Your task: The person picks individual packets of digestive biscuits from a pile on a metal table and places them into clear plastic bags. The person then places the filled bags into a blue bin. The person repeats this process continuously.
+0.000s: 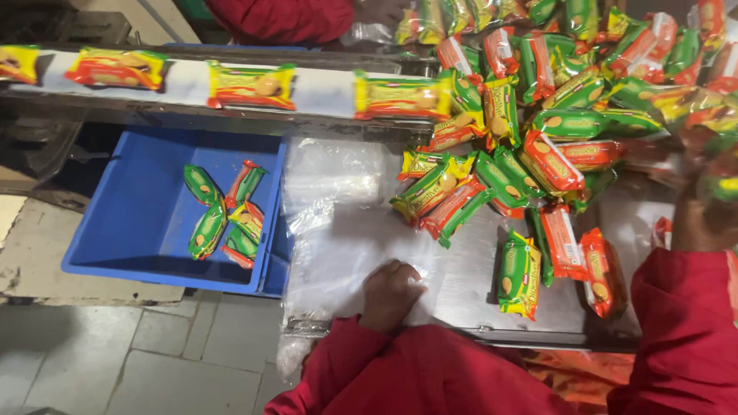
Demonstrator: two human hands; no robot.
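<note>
My left hand (390,292) rests closed on a clear plastic bag (338,230) that lies flat on the metal table (469,284). My right hand (703,207), blurred at the right edge, is among green and red biscuit packets (553,161) heaped on the table; whether it grips one I cannot tell. Three packets (565,261) lie side by side near the table's front. Both my sleeves are red.
A conveyor belt (184,84) across the top carries yellow packets (250,84) in a row. A blue bin (146,207) at the lower left holds several green and red packets. Another person in red (284,17) stands beyond the belt. Tiled floor lies below.
</note>
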